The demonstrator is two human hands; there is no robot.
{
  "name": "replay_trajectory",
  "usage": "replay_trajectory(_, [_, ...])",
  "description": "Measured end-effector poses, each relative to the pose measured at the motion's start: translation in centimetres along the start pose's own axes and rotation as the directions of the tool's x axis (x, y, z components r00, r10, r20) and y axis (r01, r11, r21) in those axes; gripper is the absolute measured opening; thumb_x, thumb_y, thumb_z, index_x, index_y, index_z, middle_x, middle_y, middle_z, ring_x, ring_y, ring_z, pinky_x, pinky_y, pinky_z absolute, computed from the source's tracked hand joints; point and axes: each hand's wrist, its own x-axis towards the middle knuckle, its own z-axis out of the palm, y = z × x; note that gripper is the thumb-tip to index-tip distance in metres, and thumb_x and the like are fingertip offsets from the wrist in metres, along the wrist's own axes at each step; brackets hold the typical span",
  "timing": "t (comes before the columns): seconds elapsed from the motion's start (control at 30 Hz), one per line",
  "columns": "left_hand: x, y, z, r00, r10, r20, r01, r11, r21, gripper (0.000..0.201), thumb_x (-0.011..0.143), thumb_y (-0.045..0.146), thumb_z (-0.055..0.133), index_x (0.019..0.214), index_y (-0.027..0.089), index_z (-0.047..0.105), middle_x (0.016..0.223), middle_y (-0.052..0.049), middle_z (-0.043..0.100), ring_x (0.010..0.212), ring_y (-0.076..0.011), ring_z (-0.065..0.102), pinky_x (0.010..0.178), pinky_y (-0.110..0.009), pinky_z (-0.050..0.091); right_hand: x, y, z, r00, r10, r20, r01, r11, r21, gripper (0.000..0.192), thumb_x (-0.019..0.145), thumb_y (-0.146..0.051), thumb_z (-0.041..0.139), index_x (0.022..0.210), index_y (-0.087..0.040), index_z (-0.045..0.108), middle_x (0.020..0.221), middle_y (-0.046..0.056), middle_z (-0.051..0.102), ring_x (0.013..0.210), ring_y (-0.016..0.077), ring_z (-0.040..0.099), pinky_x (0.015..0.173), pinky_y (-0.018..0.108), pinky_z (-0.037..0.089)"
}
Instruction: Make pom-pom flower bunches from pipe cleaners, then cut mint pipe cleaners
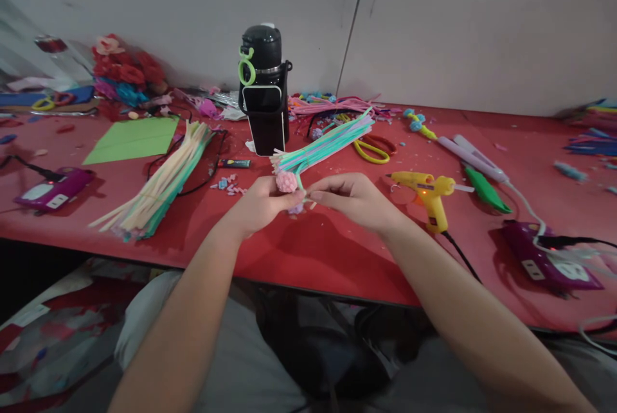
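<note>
Item: pink pompom bud (286, 182) on green stem, held over table (313, 252) near front edge, centre. Left hand (260, 204) closed, pinching bud; right hand (351, 198) closed, fingertips on stem end. Step, prob.: twisting stem w/ bud. Next move needs steady pinch, turn by right. Containers: black bottle (264, 88) toward back edge, lid on, contents hidden. Glue gun (429, 194) right of hands.

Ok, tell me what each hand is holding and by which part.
The left hand pinches a small pink pompom flower from below, at its base. The right hand pinches its thin green stem just beside the flower.
</note>
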Motion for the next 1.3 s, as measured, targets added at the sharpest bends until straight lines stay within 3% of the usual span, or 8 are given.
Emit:
replay_trajectory(0.13, [0.1,-0.3,-0.3,0.997,-0.07,0.033,0.076,0.97,-0.232,0.025,0.077,0.035,0.079,0.081,0.015,0.065,0.077,-0.004,0.068,0.071,-0.0164,0.065,0.069,-0.031,0.055,-0.1,-0.1,0.1,1.0,0.028,0.01,-0.029,0.991,0.129,0.019,0.083,-0.033,0.076,0.093,-0.017,0.078,0.089,0.005,0.075,0.078,0.0139,0.065,0.074,0.029,0.05])
replay_trajectory(0.23, [0.2,-0.3,-0.3,0.995,-0.101,-0.001,0.096,0.953,-0.288,0.024,0.076,0.032,0.081,0.085,0.015,0.067,0.082,-0.005,0.07,0.074,-0.0167,0.067,0.069,-0.031,0.057,0.0,0.1,0.1,0.996,0.08,0.031,-0.085,0.972,0.221,0.019,0.082,-0.03,0.077,0.095,-0.017,0.076,0.077,0.0,0.069,0.057,0.0069,0.049,0.054,0.023,0.037])
replay_trajectory(0.33, [0.2,-0.1,-0.2,0.993,-0.108,-0.046,0.089,0.949,-0.301,0.022,0.075,0.029,0.082,0.083,0.014,0.068,0.08,-0.003,0.069,0.075,-0.016,0.068,0.069,-0.029,0.057,0.1,0.3,0.2,0.993,0.104,0.058,-0.116,0.958,0.262,0.019,0.081,-0.028,0.077,0.096,-0.017,0.074,0.071,-0.003,0.063,0.051,0.0051,0.04,0.049,0.023,0.028])
replay_trajectory(0.5, [0.2,0.1,0.1,0.987,-0.157,-0.034,0.136,0.928,-0.346,0.02,0.074,0.027,0.081,0.08,0.014,0.066,0.072,-0.003,0.069,0.07,-0.0169,0.07,0.063,-0.026,0.056,0.1,0.5,0.2,0.997,0.057,0.058,-0.069,0.971,0.228,0.016,0.084,-0.027,0.076,0.095,-0.017,0.072,0.069,-0.003,0.062,0.056,0.0073,0.048,0.054,0.023,0.037])
replay_trajectory(0.63, [0.3,0.2,0.1,0.982,-0.187,0.006,0.176,0.916,-0.36,0.015,0.08,0.026,0.075,0.083,0.014,0.066,0.071,-0.005,0.072,0.059,-0.0146,0.067,0.054,-0.023,0.053,-0.1,0.3,0.1,0.995,-0.05,0.086,0.036,0.986,0.162,0.015,0.088,-0.028,0.073,0.097,-0.017,0.072,0.086,0.003,0.072,0.077,0.0137,0.065,0.074,0.029,0.051])
replay_trajectory(0.87, [0.7,0.0,0.6,0.942,-0.324,0.084,0.326,0.835,-0.443,0.012,0.087,0.025,0.064,0.084,0.013,0.067,0.065,-0.006,0.069,0.052,-0.0121,0.064,0.045,-0.017,0.05,-0.5,-0.5,-0.7,0.957,-0.227,0.182,0.242,0.968,-0.067,0.014,0.095,-0.03,0.064,0.098,-0.018,0.072,0.092,0.005,0.074,0.087,0.0179,0.069,0.081,0.033,0.053])
replay_trajectory(1.07, [1.2,-0.3,1.0,0.903,-0.425,0.055,0.392,0.767,-0.507,0.011,0.087,0.025,0.063,0.083,0.015,0.065,0.058,-0.005,0.066,0.044,-0.0102,0.059,0.039,-0.014,0.046,-0.8,-0.7,-1.1,0.972,-0.182,0.151,0.218,0.937,-0.272,0.02,0.096,-0.038,0.064,0.103,-0.02,0.07,0.094,0.006,0.073,0.083,0.0185,0.065,0.077,0.033,0.049])
replay_trajectory(1.3, [0.8,0.0,1.1,0.943,-0.333,0.008,0.31,0.87,-0.384,0.013,0.087,0.024,0.061,0.097,0.016,0.062,0.058,-0.004,0.067,0.044,-0.0125,0.061,0.04,-0.017,0.047,-0.4,0.1,-0.1,0.994,-0.08,0.069,0.088,0.989,-0.119,0.028,0.086,-0.041,0.075,0.099,-0.019,0.065,0.079,0.003,0.07,0.069,0.0156,0.062,0.065,0.03,0.046])
